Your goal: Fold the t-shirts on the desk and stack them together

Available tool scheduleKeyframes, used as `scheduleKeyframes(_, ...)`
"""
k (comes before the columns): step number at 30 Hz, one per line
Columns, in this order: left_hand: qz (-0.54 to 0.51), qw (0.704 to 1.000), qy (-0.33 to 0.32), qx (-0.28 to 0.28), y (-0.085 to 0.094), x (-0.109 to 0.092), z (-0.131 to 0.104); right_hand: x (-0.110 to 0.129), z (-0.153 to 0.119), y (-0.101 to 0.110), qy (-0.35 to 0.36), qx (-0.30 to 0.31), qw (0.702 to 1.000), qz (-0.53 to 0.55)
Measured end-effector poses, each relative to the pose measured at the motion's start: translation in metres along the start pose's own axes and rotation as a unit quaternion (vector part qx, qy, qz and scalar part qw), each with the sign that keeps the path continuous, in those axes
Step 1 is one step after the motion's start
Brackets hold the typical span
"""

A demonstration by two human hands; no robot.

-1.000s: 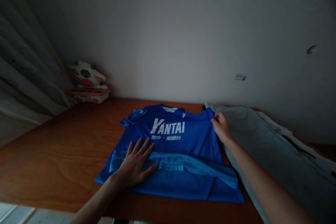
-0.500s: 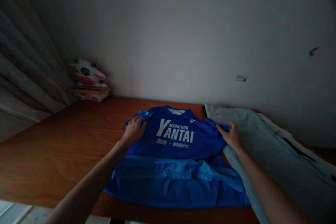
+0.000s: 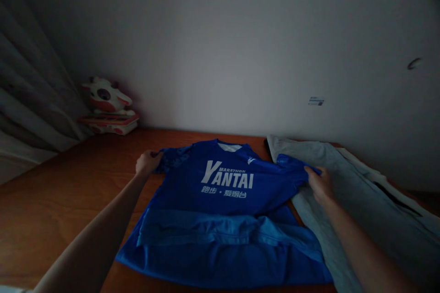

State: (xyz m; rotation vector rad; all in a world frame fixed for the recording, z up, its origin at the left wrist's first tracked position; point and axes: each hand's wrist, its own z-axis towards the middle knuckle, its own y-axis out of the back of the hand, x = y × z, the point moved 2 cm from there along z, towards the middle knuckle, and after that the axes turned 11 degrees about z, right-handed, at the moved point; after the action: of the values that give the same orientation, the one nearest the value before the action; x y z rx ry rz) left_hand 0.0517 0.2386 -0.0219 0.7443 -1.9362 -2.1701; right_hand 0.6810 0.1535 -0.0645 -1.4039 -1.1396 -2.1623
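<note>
1. Far left, the toy [image 3: 108,106] stands at the back of the worktop [image 3: 79,187], near the wall, well apart from your work.
2. Your left hand [image 3: 149,162] is closed on the end of the left sleeve [image 3: 177,158], apparently so the cloth can be drawn out sideways.
3. Between your hands, the shirt [image 3: 225,203] lies on the worktop, print up and collar toward the wall. A paler band [image 3: 220,229] crosses its lower part, probably a turned-up hem, though you cannot be sure from here.
4. Your right hand [image 3: 318,181] pinches the end of the right sleeve [image 3: 294,162], seemingly to balance the left hand's pull.
5. On the right, the grey cloth [image 3: 347,187] lies beside the shirt, and the right sleeve reaches over its edge; whether they touch, you cannot tell.
6. Against half a second ago, your left hand is farther left, moved from near the shoulder to the sleeve's end, and that sleeve is spread wider.
7. Your right hand is also farther out, the right sleeve stretched with it.
</note>
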Motion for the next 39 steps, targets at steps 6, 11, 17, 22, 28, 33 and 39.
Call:
scheduleKeyframes(6, 0.028, 0.993, -0.016, -0.111, 0.013, 0.015, -0.011, 0.027, -0.012, -0.004, 0.085, -0.034, 0.991, -0.098)
scheduleKeyframes(11, 0.026, 0.952, -0.290, -0.097, -0.008, -0.051, -0.042, 0.084, -0.045, -0.059, 0.274, 0.144, 0.935, -0.174)
scheduleKeyframes(17, 0.059, 0.920, -0.388, -0.021, -0.048, -0.100, -0.082, 0.113, -0.061, -0.128, 0.211, 0.219, 0.941, -0.145)
scheduleKeyframes(22, 0.051, 0.920, -0.387, -0.037, -0.060, -0.094, -0.103, 0.113, -0.036, -0.151, 0.094, 0.186, 0.966, -0.153)
scheduleKeyframes(28, 0.040, 0.911, -0.407, -0.044, -0.052, -0.095, -0.117, 0.121, -0.023, -0.169, 0.023, 0.220, 0.961, -0.169)
scheduleKeyframes(33, 0.022, 0.915, -0.400, -0.048, -0.050, -0.096, -0.116, 0.147, -0.032, -0.181, 0.067, 0.261, 0.952, -0.144)
scheduleKeyframes(39, -0.148, 0.938, -0.309, -0.055, -0.048, -0.089, -0.099, 0.161, -0.101, -0.147, 0.249, 0.265, 0.929, -0.064)
